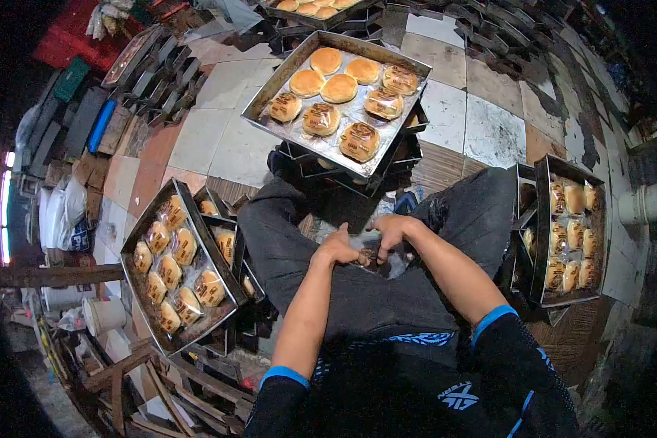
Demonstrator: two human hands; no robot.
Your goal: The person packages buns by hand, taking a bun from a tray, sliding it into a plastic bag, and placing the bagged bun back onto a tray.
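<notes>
My left hand (337,248) and my right hand (393,232) are close together, low between my knees. Their fingers curl down onto a clear plastic bag (399,263) with brown print, lying in my lap. The fingertips partly hide what they grip. Ahead of them, a metal tray (270,121) rests on a stack of trays. Four unwrapped round buns, including one bun (339,88), lie toward its back and left. Several buns in printed clear bags, such as one bagged bun (359,141), lie along its front and right.
Trays of bagged buns stand on both sides: a left tray (215,298) and a right tray (539,232). Another bun tray (320,20) is at the far back. Empty metal molds (157,87) and a white bucket (104,315) sit to the left on the tiled floor (212,139).
</notes>
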